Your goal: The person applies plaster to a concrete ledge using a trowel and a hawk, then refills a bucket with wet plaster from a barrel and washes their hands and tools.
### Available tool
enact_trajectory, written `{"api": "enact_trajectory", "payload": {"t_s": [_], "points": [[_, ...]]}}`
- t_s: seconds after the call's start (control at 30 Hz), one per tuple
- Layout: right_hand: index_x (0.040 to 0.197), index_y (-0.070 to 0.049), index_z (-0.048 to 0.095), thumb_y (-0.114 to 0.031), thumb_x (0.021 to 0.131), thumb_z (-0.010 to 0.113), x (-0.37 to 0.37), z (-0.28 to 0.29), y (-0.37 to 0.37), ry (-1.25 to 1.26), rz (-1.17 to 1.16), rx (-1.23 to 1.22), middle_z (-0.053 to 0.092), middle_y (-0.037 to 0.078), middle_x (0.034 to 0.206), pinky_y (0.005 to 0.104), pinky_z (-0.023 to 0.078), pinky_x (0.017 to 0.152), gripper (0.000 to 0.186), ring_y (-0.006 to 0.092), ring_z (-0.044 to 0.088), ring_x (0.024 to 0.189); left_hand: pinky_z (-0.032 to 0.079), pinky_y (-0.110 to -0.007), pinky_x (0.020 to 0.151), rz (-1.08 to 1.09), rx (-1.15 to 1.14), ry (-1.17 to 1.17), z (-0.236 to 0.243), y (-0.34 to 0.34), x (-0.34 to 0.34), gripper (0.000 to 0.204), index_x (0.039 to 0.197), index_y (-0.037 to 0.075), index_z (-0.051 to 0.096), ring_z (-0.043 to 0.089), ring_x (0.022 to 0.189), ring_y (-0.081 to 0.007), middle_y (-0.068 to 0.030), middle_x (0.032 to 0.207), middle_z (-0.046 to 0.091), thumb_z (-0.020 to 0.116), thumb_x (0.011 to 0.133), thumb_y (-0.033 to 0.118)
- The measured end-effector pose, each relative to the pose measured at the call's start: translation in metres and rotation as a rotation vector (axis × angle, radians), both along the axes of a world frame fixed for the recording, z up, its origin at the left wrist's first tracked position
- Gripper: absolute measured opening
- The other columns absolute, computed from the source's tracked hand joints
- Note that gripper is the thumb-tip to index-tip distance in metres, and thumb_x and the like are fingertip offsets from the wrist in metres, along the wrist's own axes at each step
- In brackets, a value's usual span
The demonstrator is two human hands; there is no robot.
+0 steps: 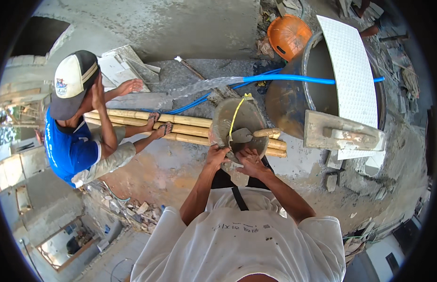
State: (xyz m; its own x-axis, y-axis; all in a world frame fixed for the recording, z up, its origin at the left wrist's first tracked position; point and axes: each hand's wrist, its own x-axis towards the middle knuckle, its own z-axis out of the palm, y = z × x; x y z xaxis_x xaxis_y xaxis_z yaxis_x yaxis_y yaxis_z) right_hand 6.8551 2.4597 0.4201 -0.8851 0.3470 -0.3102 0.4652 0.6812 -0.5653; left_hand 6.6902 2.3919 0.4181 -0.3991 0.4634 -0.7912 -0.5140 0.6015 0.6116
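Note:
A grey, cement-smeared bucket (223, 119) with a yellow rope handle (236, 115) is in front of me, above the bamboo poles. Its mouth faces up toward me. My left hand (217, 156) grips the near left part of its rim with curled fingers. On the near right rim lies my right hand (251, 162), its fingers hooked over into the bucket and its thumb hidden. A trowel (241, 135) rests in the bucket, and its wooden handle (267, 133) sticks out over the right rim. What lies at the bottom is hard to make out.
Bamboo poles (188, 129) run behind the bucket. At left another person (79, 141) squats, feet on the poles. Water spurts leftward from a blue hose (293, 78) lying across a drum (286, 103). A white panel (352, 80), wooden float (343, 134) and orange hard hat (290, 36) are at right.

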Motion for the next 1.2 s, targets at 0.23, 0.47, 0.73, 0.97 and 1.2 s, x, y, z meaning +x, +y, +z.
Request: {"api": "enact_trajectory", "payload": {"t_s": [0.23,0.47,0.73,0.97,1.2], "points": [[0.099,-0.003,0.054,-0.023,0.067,0.07,0.004,-0.024,0.016,0.007,-0.147,0.094,0.054,0.014,0.103,0.0447,0.039,0.087,0.042,0.0298,0.05,0.104,0.049,-0.03,0.045,-0.146,0.095,0.338,-0.016,0.041,0.026,0.014,0.09,0.003,0.063,0.056,0.057,-0.0113,-0.0023,0.072,0.06,0.064,0.08,0.012],[0.105,0.001,0.054,-0.019,0.071,0.067,-0.006,-0.051,-0.01,0.138,-0.229,-0.001,0.056,0.017,0.102,0.043,0.042,0.089,0.042,0.0344,0.052,0.103,0.05,-0.031,0.063,-0.163,0.189,0.506,-0.005,0.03,0.033,0.054,0.1,-0.005,0.053,0.063,0.074,-0.0177,-0.0142,0.086,0.065,0.074,0.074,0.038],[0.127,-0.002,0.042,-0.032,0.075,0.065,-0.036,-0.041,-0.07,-0.004,-0.015,-0.071,0.049,0.019,0.122,0.0449,0.043,0.09,0.064,0.0341,0.051,0.11,0.049,-0.047,0.067,-0.169,-0.283,0.854,-0.015,-0.049,0.026,0.056,0.099,-0.001,0.04,0.062,0.08,-0.0419,-0.0251,0.08,0.062,0.075,0.062,0.021],[0.115,-0.006,0.054,-0.041,0.077,0.065,-0.008,-0.027,-0.077,0.17,-0.039,-0.045,0.057,0.017,0.112,0.0418,0.046,0.083,0.053,0.0313,0.057,0.101,0.047,-0.049,0.064,-0.03,-0.3,0.914,-0.052,-0.143,0.01,0.051,0.094,0.0,0.046,0.061,0.074,-0.0438,-0.0258,0.078,0.061,0.074,0.06,0.026],[0.095,-0.002,0.06,-0.019,0.078,0.068,0.093,-0.043,-0.076,0.341,-0.727,-0.111,0.063,0.015,0.083,0.0351,0.05,0.064,0.026,0.022,0.062,0.074,0.047,-0.043,0.078,0.283,-0.246,0.777,-0.077,-0.255,-0.001,0.042,0.096,0.0,0.055,0.061,0.087,-0.0399,-0.0232,0.089,0.064,0.068,0.06,0.016]]}}
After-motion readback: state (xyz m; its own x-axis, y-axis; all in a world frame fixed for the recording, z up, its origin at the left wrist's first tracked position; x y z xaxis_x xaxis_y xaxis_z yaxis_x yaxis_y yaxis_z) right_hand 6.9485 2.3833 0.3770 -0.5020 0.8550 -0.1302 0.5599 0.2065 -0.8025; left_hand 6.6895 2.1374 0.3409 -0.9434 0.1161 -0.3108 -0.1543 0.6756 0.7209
